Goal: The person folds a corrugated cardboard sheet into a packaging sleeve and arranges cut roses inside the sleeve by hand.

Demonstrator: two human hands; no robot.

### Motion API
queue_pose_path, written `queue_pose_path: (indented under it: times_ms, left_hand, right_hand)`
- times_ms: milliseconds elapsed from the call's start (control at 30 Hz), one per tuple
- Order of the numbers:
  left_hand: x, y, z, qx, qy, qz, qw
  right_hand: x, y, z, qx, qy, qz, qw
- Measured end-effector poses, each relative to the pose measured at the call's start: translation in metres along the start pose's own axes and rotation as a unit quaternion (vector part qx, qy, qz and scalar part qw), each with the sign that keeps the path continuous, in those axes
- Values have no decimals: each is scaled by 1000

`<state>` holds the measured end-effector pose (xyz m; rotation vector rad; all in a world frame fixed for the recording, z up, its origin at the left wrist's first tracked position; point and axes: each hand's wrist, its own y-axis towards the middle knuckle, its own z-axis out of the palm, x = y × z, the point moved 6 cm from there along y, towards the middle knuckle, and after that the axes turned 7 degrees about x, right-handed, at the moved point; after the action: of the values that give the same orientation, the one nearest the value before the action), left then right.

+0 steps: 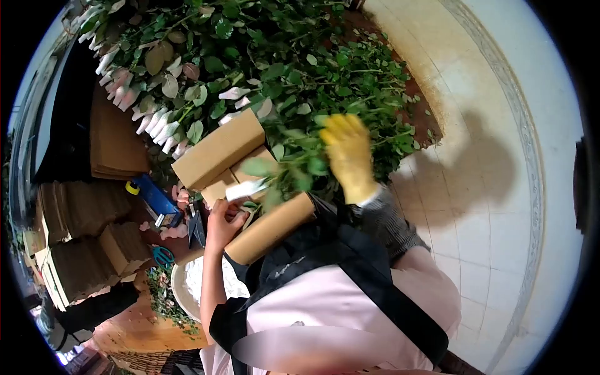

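My left hand (pixel 225 225), bare, is closed with curled fingers at the left end of a folded cardboard wrapper (pixel 219 150); what it pinches is hidden. Just above it, a rose head in a white net sleeve (pixel 245 189) lies over the wrapper, its leafy stem (pixel 300 165) blurred. My right hand (pixel 349 156) wears a yellow glove. Its fingers are stretched out beside the green leaves at the stem end, and it is slightly blurred. The near flap of the wrapper (pixel 270 229) rests against my dark apron.
A large pile of leafy rose stems (pixel 281 69) covers the table (pixel 428 119). Cardboard stacks (pixel 81 250) stand at the left, near a blue tape dispenser (pixel 156 197), teal-handled scissors (pixel 163 257) and a white bin (pixel 181 287). Tiled floor (pixel 469 250) lies at the right.
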<state>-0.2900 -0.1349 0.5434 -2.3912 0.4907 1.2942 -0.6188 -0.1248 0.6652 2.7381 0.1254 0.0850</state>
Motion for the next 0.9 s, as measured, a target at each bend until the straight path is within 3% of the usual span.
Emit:
queue_pose_path:
  times_ms: [67, 100, 133, 167, 200, 233, 267, 300, 333, 400, 467, 500, 533, 600, 667, 733, 767, 867, 900]
  left_hand:
    - [-9, 0, -1, 8, -36, 11, 999]
    - [-14, -1, -4, 16, -2, 24, 1000]
    - [-20, 0, -6, 25, 31, 38, 998]
    - [-22, -1, -9, 54, 14, 30, 998]
    - [-8, -2, -8, 101, -22, -2, 995]
    - [-11, -4, -10, 121, -55, 19, 991]
    - [-14, -7, -11, 143, -89, 40, 985]
    - [-1, -11, -7, 174, -95, 54, 979]
    - [-13, -12, -10, 195, -79, 101, 972]
    - [-5, -14, -9, 190, -68, 110, 973]
    - [-7, -10, -10, 204, -24, 87, 975]
    - [-20, -8, -13, 168, 12, 91, 982]
    - [-31, -7, -14, 165, 13, 90, 982]
    - [-32, -4, -12, 203, 173, -8, 964]
    - [-42, -6, -16, 181, 116, -26, 976]
    - [-40, -4, -17, 189, 114, -83, 972]
    - [-36, -3, -18, 188, 114, -83, 972]
    - [-32, -2, -14, 180, 18, -19, 983]
    - [-31, -2, -13, 180, -2, -33, 983]
  right_hand:
    - [-47, -18, -56, -80, 72, 150, 983]
    - [-68, -43, -78, -223, 37, 102, 969]
    - [-79, -53, -115, -246, 74, 172, 951]
    - [-115, -80, -122, -305, 175, 261, 899]
    - [-147, -114, -128, -271, -31, 267, 924]
    - [-178, -149, -132, -252, -243, 274, 896]
    - [-295, -240, -90, 0, -389, 378, 840]
    - [-289, -248, -92, -5, -389, 375, 841]
    - [-295, -252, -85, 82, -336, 427, 836]
    - [-298, -253, -60, 259, -212, 511, 792]
    - [-182, -143, -69, 80, -1, 334, 939]
    - [-110, -86, -80, -4, 81, 199, 977]
    - [-86, -66, -61, 15, 139, 139, 980]
    - [-58, -51, -4, 139, 262, 136, 945]
    - [-46, -59, 69, 368, 103, 110, 918]
    - [-43, -40, 83, 351, 68, 70, 931]
    - [-51, -36, 84, 389, 84, 49, 916]
    - [-35, 23, 35, 585, 115, 19, 802]
    - [-34, 45, 36, 502, 141, -22, 853]
